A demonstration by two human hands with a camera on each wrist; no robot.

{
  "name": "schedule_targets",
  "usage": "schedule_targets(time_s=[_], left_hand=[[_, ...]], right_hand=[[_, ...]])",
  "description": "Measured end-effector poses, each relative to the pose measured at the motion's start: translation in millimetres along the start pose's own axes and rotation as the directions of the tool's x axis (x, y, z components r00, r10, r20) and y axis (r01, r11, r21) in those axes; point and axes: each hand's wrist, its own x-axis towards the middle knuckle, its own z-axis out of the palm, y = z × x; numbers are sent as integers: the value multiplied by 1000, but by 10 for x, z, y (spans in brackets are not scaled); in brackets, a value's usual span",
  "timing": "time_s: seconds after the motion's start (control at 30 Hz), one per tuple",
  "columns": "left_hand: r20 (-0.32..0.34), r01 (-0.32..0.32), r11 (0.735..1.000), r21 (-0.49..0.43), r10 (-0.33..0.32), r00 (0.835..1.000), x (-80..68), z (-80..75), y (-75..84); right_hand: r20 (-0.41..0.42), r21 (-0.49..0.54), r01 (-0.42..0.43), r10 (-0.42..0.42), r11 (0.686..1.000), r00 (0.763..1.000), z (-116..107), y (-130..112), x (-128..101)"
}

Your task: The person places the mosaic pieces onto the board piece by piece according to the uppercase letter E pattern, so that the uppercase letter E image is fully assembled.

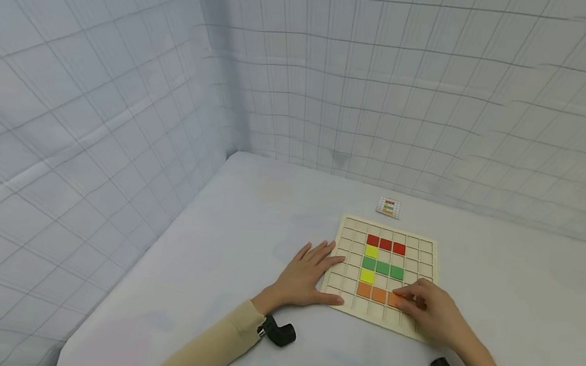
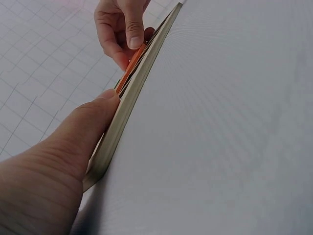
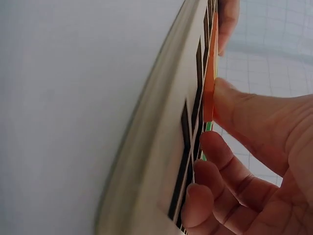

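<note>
A pale square grid board (image 1: 410, 327) lies on the white surface. On its left edge rests my left hand (image 1: 298, 280), fingers spread and straight, thumb along the near-left corner. Thumb and index finger of my right hand (image 1: 434, 309) pinch an orange tile (image 1: 394, 300) at the right end of the orange row; its other fingers curl over the board in the right wrist view. Two more orange tiles (image 1: 371, 291) sit to its left. Above them are a yellow tile (image 1: 367, 276), three green tiles (image 1: 383, 268), another yellow tile (image 1: 371, 251) and three red tiles (image 1: 385, 244).
Behind the board lies a small card (image 1: 388, 207) printed with a coloured grid pattern. Checked white curtains (image 1: 289, 92) hang behind and to the left of the table (image 1: 207, 245). A black device sits at the left wrist (image 1: 279, 333) and another at the right.
</note>
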Motion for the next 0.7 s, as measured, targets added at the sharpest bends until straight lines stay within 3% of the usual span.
schedule_targets(time_s=[0.2,0.7], left_hand=[[12,14,999,-30,-13,1000,-55,-32,-64],[-38,41,998,-49,-43,998,-210,-110,-179]], right_hand=[[14,19,-4,4,1000,1000,51,-47,55],[88,69,8,-15,998,996,129,-158,216]])
